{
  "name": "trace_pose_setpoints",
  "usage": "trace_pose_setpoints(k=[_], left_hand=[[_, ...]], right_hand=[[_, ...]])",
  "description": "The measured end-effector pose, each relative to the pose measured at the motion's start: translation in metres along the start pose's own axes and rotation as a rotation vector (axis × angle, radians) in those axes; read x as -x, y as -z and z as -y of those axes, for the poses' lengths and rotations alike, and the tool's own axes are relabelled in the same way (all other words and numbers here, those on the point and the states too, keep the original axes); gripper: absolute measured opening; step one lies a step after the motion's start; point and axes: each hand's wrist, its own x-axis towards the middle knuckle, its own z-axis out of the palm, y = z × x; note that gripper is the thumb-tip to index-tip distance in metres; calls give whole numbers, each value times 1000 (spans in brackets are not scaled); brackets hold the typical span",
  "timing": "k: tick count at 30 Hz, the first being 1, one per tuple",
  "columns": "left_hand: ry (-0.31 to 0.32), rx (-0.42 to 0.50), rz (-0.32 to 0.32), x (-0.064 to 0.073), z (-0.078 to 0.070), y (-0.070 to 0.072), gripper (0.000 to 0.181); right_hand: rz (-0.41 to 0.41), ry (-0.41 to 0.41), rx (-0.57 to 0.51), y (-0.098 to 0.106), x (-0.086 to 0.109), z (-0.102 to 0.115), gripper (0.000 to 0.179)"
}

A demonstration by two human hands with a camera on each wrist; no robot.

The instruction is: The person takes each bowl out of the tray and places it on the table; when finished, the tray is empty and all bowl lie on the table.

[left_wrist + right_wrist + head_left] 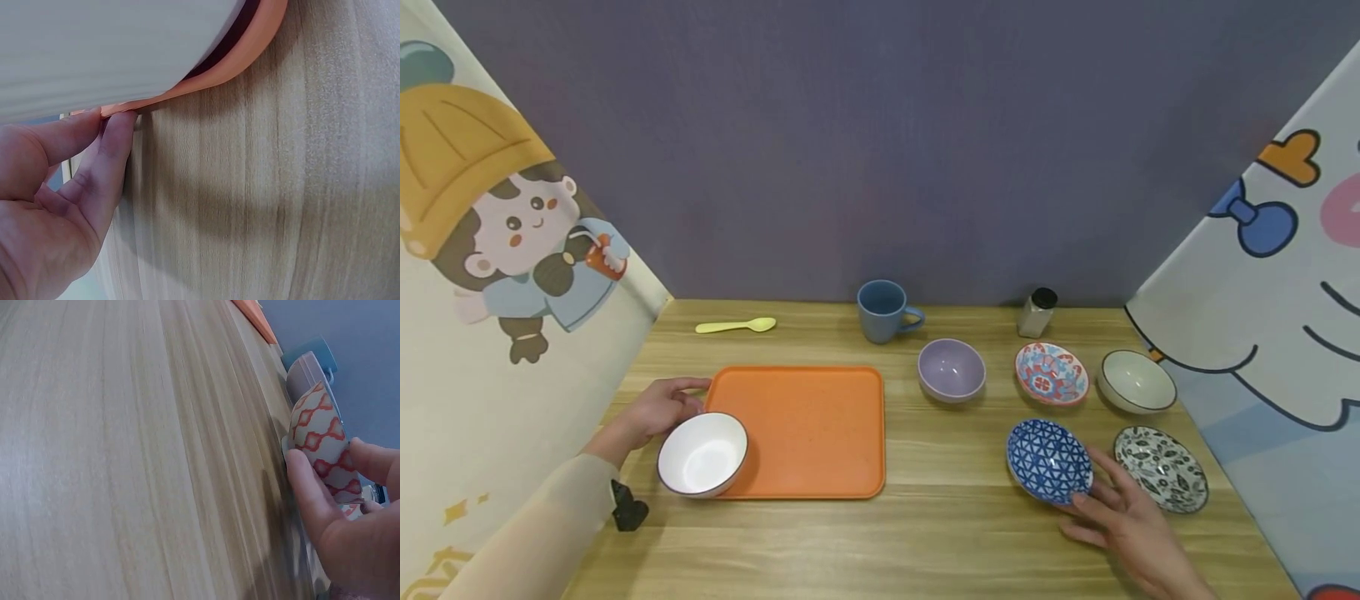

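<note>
At the left, my left hand (658, 408) pinches the left rim of an orange tray (820, 433) between thumb and finger. A white bowl (703, 454) with a dark rim stands over the tray's near left corner; its pale side (112, 50) fills the top of the left wrist view. My right hand (1123, 517) grips a blue-and-white patterned bowl (1047, 460) by its near right side, thumb and fingers around the wall. That bowl's outside (319, 434) has red diamonds. Whether its base touches the table cannot be told.
A leaf-patterned dish (1161, 468) lies right of my right hand. Behind are a red-and-blue patterned bowl (1051, 375), a pale bowl (1137, 382) and a purple bowl (951, 371). Along the back wall are a yellow spoon (736, 326), a blue mug (882, 312) and a black-capped jar (1037, 313).
</note>
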Motion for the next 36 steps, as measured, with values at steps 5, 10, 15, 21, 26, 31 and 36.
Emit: trace_pose_setpoints(k=[5,10,15,21,26,31,36], left_hand=[[10,-4,-7,-1,0,-2,60],[6,-7,-1,-1,0,-3,60],[-4,-23,-11,1,-3,-2,60],[8,-38,-11,1,-3,-1,59],[11,-30,-6,0,-2,-1,59],[11,-26,1,0,-3,-1,60],[10,-31,3,2,-7,-1,61]], right_hand=[[-41,-2,89,5,0,1,83],[-48,2,173,12,2,8,78],[-22,36,234,14,3,18,77],[45,39,316,12,5,33,81],[42,39,526,12,7,50,85],[25,86,662,12,0,70,83],[54,148,699,4,-9,98,83]])
